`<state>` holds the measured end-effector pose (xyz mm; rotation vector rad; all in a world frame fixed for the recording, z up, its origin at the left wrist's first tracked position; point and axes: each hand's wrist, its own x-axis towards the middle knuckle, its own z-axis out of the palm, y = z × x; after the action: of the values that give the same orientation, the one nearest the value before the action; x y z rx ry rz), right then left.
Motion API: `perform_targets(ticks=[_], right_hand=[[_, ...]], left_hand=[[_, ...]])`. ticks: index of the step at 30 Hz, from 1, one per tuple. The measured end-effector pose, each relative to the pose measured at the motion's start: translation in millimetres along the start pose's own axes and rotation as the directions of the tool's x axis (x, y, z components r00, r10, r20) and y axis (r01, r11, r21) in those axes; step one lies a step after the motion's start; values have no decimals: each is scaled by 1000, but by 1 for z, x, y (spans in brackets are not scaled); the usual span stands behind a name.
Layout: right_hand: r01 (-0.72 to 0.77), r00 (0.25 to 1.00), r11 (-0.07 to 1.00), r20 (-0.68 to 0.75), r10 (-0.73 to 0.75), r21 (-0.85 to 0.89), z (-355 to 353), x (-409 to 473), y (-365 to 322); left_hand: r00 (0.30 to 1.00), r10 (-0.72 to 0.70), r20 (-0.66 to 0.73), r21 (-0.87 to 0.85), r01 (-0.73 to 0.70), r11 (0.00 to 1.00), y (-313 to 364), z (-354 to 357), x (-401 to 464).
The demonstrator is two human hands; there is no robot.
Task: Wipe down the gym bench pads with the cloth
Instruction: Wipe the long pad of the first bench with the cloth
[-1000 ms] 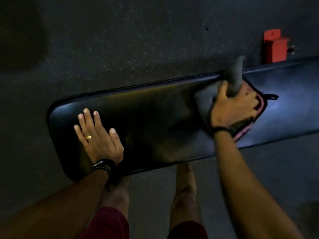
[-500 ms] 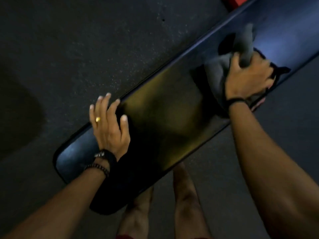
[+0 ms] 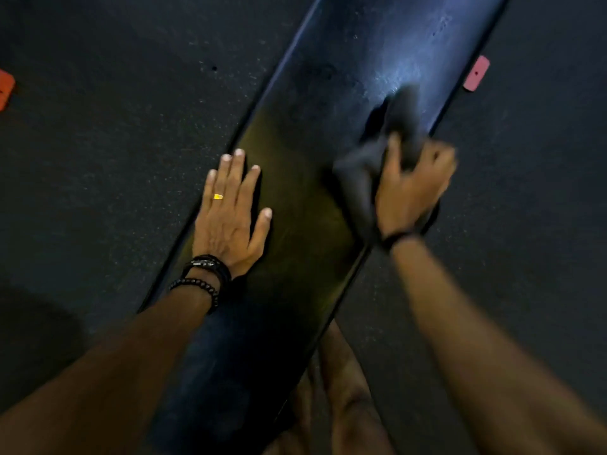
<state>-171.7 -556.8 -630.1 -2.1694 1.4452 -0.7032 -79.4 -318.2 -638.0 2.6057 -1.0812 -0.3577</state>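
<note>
Two hands lie on one long black bench pad (image 3: 295, 198), which runs on a slant from the lower left to the upper right over a dark speckled floor (image 3: 115, 110); the left hand (image 3: 231, 215) lies flat on the pad near its left edge, palm down, fingers straight and slightly spread, a gold ring (image 3: 218, 196) on one finger and dark beaded bracelets (image 3: 202, 274) at the wrist; the right hand (image 3: 410, 188), blurred, is curled round a dark grey cloth (image 3: 358, 182) bunched against the pad near its right edge, part of the cloth sticking up past the fingers; a thin dark band (image 3: 399, 237) circles the right wrist; a pale sheen shows on the pad beyond the cloth; a pink tab (image 3: 476, 73) juts out at the pad's right edge farther up; an orange-red object (image 3: 5, 90) shows at the far left border; bare legs (image 3: 345, 389) show below the pad's near end.
</note>
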Motion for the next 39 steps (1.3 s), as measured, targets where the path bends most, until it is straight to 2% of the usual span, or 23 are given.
perform_targets(ticks=[2,4,7,8,9,11,14,17,18,20,21,24,27,29,30,32,35,37,39], right_hand=[[-106,994,993,-41,104,-46,23,66,-5],[-76,997,996,-23,76,-34,25,70,-2],[-36,999,995,36,40,-97,-9,-43,6],[-48,990,991,123,64,-127,-29,-102,8],[-103,968,986,216,130,-131,-48,-154,3],[-232,935,966,249,254,-112,-66,-197,-6],[-224,965,974,134,226,-26,-27,-118,-3],[-250,962,967,-126,242,-53,20,25,-9],[-290,946,955,-167,277,-63,33,64,-8],[-334,936,940,-144,322,-64,44,103,-8],[-305,947,950,-127,296,-61,40,98,-8],[-137,990,987,-39,134,-85,6,-1,-4],[-141,959,974,220,180,-179,-46,-147,-12],[-159,941,965,263,211,-207,-54,-169,-13],[-134,954,973,242,178,-188,-44,-151,-10],[-110,986,979,106,129,-171,-15,-86,-7],[-185,979,958,-125,160,-220,30,39,-13],[-234,965,952,-162,204,-196,45,86,-13],[-204,975,960,-132,180,-194,41,83,-11]], left_hand=[[999,-32,-16,18,33,999,0,1,0],[999,-40,-29,25,40,999,0,-1,-3],[999,-38,-27,25,39,999,2,0,2],[999,-39,-28,29,40,999,2,1,2],[999,-38,-32,30,39,999,2,2,1],[999,-27,-36,29,28,999,1,3,0],[999,-20,-41,20,21,1000,-1,3,1],[999,-33,-44,18,34,999,-1,3,0],[998,-35,-44,18,35,999,0,3,1],[998,-35,-49,19,35,999,0,3,2],[998,-36,-47,23,37,999,0,3,1],[998,-38,-45,27,39,999,0,2,2],[999,-30,-44,44,32,999,-1,3,2],[998,-30,-52,43,32,999,0,4,1],[998,-27,-50,44,29,999,0,3,1],[999,-26,-41,40,28,999,1,3,1],[999,-31,-34,40,32,999,0,3,1],[999,-30,-29,32,31,999,0,3,2],[999,-35,-19,35,36,999,0,3,2]])
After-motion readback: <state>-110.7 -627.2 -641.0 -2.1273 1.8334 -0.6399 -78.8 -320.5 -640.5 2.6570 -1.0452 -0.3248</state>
